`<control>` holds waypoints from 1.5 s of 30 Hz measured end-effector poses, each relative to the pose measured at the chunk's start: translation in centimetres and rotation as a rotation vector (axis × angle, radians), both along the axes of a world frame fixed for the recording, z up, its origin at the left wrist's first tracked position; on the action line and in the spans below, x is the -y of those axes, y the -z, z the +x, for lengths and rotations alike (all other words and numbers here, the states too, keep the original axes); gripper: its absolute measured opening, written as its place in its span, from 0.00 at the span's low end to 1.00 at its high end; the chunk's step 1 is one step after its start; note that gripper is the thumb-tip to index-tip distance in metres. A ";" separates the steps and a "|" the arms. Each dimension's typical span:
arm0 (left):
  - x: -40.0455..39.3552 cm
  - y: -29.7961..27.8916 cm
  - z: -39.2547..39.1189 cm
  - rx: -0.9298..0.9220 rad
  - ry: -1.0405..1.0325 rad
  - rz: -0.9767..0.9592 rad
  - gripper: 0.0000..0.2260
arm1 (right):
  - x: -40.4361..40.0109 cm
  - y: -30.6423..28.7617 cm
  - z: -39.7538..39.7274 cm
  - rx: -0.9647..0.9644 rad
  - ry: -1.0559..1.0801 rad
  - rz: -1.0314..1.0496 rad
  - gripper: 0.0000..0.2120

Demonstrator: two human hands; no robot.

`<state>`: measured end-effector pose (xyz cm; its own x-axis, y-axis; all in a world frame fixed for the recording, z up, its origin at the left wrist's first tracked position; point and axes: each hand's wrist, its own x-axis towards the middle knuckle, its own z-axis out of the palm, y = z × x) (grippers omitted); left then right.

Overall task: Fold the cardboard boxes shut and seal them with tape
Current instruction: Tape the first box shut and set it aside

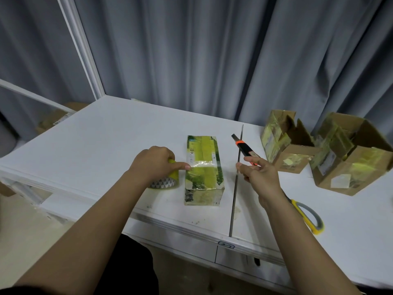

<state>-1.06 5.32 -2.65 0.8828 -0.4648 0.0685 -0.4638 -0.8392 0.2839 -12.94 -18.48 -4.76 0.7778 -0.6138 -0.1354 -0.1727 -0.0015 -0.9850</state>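
Our arms: we see both bare forearms reach forward from the bottom edge over a white table [89, 145].
Scissors: a pair with yellow and grey handles [308, 216] lies on the table near the front edge, just right of our right wrist.
Left hand: our left hand [154, 161] wraps its fingers round a roll of tape [168, 180], which stands on the table touching the left side of the closed box. The index finger stretches right and presses a clear strip of tape [202, 163] onto the box's upper left edge.
Closed box: a long narrow box [203, 169], covered in yellowish tape, lies flat at the table's middle. The clear strip crosses its top from left to right.
Right hand: our right hand [258, 173] is raised just right of the box and holds a black and orange utility knife [244, 149] between thumb and fingers, its tip pointing away from us.
Table seam: a dark gap [236, 177] runs front to back between two tabletops, below the knife.
Open boxes: two brown cardboard boxes [287, 141] [348, 154] stand at the far right with flaps up, patched with old yellow tape.
Background: grey curtains [202, 50] hang behind the table.
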 end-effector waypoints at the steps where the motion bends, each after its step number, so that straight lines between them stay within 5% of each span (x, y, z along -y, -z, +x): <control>1: 0.0 0.0 0.0 0.001 0.000 0.008 0.33 | 0.0 0.0 0.0 -0.004 -0.002 -0.002 0.11; 28: 0.3 1.3 0.5 -0.104 -0.009 0.042 0.33 | -0.4 2.7 -0.3 -0.099 -0.024 -0.066 0.13; 36: 0.0 1.3 0.3 -0.146 -0.004 0.020 0.30 | -0.7 4.1 -1.5 -0.229 0.039 -0.436 0.27; 40: 0.3 1.1 0.3 -0.133 0.009 0.023 0.29 | -0.5 2.7 -2.9 -0.012 0.120 -0.464 0.11; 45: 0.3 0.9 0.2 -0.133 0.000 0.037 0.28 | -5.0 0.2 -2.8 0.235 -0.054 -0.318 0.13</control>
